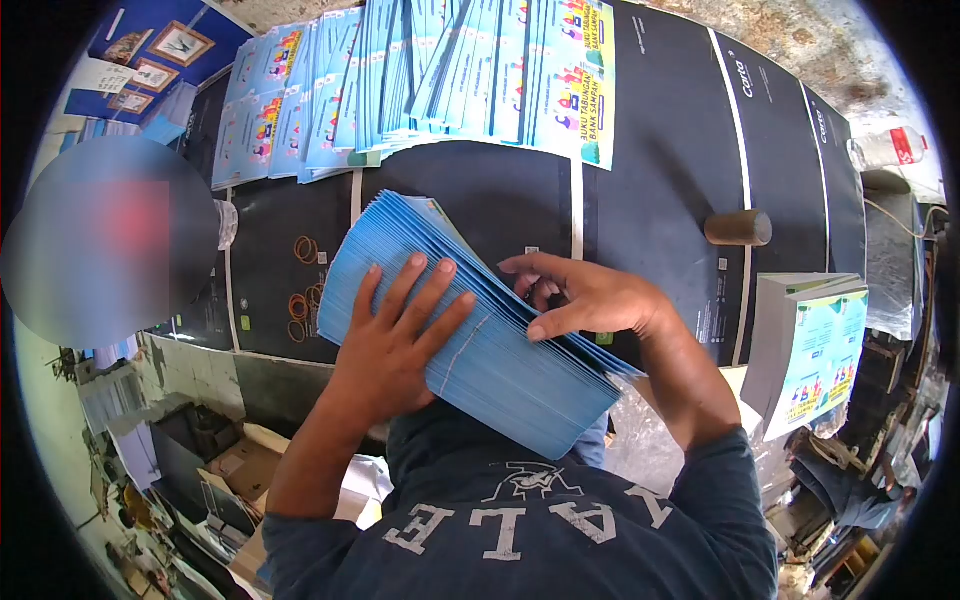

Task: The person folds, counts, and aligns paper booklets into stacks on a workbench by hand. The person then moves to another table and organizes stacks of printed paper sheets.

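Observation:
A thick stack of blue booklets (pixel 520 385) lies at a slant across the near table edge, close to my body, its many edges fanned out. My left hand (pixel 400 340) grips the stack from the near left side, fingers spread over the edges and thumb hidden. A thin pale line crosses the edges beside those fingertips. My right hand (pixel 590 295) is at the far right side of the stack, with thumb and fingers apart. Its fingers are bent, and its thumb touches or nearly touches the booklet edges; I see nothing held between them.
Overlapping piles of printed booklets (pixel 460 80) cover the far side of the black table (pixel 660 180). Rubber bands (pixel 298 308) lie at left. A brown cylinder (pixel 738 228) and another booklet stack (pixel 825 350) are at right, near a plastic bottle (pixel 890 148). A blurred shape covers the far left.

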`<state>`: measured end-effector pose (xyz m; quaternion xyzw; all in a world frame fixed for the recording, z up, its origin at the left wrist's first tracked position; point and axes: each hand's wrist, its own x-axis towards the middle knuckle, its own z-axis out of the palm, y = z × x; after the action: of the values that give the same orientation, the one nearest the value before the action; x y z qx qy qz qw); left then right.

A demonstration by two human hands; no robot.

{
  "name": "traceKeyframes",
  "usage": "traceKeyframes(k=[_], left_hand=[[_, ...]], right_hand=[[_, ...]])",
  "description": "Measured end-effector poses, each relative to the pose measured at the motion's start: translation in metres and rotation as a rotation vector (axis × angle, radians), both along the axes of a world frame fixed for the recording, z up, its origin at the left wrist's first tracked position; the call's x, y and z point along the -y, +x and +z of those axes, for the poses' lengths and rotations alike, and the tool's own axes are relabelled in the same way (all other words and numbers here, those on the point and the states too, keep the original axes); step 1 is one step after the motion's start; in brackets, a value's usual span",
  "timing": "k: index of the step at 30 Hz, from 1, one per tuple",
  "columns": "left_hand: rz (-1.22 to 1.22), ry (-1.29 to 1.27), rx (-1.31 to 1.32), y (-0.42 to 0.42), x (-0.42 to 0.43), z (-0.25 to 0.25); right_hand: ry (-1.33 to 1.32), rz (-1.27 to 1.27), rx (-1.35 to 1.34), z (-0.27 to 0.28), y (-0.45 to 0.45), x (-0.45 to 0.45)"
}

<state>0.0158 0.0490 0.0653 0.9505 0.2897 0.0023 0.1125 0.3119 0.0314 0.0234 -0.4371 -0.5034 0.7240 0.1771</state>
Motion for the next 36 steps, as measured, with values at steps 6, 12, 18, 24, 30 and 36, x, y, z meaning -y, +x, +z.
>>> traceKeyframes(k=[6, 12, 18, 24, 30, 36], left_hand=[[0.002, 0.015, 0.015, 0.0, 0.0, 0.0], [0.01, 0.005, 0.029, 0.001, 0.0, 0.001], [0.014, 0.012, 0.037, 0.0, 0.0, 0.001], [0.001, 0.017, 0.057, -0.003, -0.001, -0.005], [-0.062, 0.011, 0.132, -0.006, -0.005, -0.013], [-0.055, -0.057, 0.214, -0.007, 0.001, -0.002]], right_hand=[[-0.009, -0.022, -0.013, 0.0, -0.002, 0.001], [-0.002, -0.02, -0.027, -0.005, -0.002, 0.002], [-0.014, 0.005, -0.022, -0.002, -0.004, -0.001], [-0.009, -0.007, 0.022, 0.002, -0.004, -0.002], [-0.118, -0.206, -0.16, -0.004, -0.008, 0.007], [-0.117, -0.218, -0.264, 0.001, -0.014, 0.012]])
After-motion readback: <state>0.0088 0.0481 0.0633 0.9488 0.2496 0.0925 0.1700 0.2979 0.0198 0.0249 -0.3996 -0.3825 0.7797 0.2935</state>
